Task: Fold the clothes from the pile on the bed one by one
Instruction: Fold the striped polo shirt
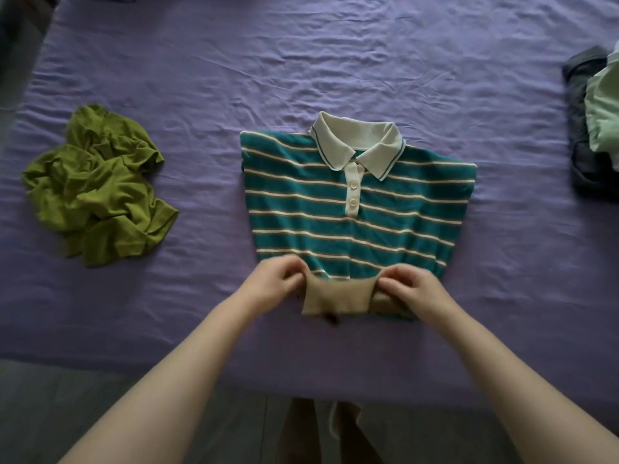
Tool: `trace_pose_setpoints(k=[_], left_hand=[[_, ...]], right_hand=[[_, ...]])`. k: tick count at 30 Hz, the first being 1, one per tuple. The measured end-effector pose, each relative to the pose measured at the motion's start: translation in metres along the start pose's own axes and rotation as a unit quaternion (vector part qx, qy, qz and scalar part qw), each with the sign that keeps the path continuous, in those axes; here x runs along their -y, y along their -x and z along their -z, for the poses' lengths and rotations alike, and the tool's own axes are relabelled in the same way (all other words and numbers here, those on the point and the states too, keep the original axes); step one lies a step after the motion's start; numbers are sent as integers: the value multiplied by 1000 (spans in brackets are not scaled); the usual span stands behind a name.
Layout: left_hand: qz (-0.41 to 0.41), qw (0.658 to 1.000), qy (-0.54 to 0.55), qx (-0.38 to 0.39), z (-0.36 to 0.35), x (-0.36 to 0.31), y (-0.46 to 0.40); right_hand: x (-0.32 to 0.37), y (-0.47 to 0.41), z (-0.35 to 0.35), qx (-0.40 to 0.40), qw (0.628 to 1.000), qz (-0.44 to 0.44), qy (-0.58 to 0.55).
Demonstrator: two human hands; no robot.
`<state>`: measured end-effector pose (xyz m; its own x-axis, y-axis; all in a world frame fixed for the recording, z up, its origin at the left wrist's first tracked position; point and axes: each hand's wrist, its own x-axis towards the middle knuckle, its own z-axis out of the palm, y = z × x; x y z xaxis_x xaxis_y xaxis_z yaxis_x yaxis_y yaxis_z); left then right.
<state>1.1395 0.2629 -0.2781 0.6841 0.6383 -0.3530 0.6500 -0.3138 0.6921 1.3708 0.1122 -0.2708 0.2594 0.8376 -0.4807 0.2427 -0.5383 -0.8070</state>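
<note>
Striped polo shirt flat, mid-bed, collar away; left hand and right hand both pinch its beige hem; crumpled green garment lies well left.

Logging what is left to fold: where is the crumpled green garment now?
In the head view, the green garment lies crumpled on the purple sheet, left of the striped polo shirt and apart from it.

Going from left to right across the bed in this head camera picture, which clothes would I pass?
Crumpled green garment → striped polo shirt, its near hem gripped by the left hand and right hand → stack of dark and pale green clothes at the right edge.
</note>
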Motion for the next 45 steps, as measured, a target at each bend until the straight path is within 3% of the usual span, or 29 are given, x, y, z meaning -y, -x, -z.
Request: trace_pose_setpoints(k=[2,4,7,10,14,18,22,25,28,33,39,42,45], left_hand=[[95,989,101,-45,19,-6,-24],[132,983,102,-70,31,-11,-42],[114,988,-5,-105,33,-19,-54],[51,996,-48,-49,20,-31,-58],[57,991,-118,-17,-2,-33,-55],[101,989,-108,-17,-5,-22,-51],[113,991,-77,-11,2,-24,-52],[149,985,91,-10,20,-33,-54],[165,961,220,-35,45,-38,-48],[98,981,126,-110,79,-38,-34],[47,979,64,-188,100,-60,-22],[95,985,-4,-145,106,-69,-23],[158,986,-11,-42,111,-74,-32]], right_hand=[[11,-16,13,-74,997,-22,-27],[18,-27,22,-134,990,-44,0],[25,-38,21,-165,983,-21,82],[29,-42,9,-127,974,30,185],[23,-42,0,-138,941,-63,302],[19,-40,5,-146,940,-163,263],[15,-37,7,-158,967,-128,150],[25,-32,10,-194,977,-89,26],[32,-24,17,-244,968,-53,17],[44,-8,38,-291,955,13,51],[70,10,64,-299,943,41,140],[81,10,74,-269,954,36,130],[87,3,76,-234,969,32,76]])
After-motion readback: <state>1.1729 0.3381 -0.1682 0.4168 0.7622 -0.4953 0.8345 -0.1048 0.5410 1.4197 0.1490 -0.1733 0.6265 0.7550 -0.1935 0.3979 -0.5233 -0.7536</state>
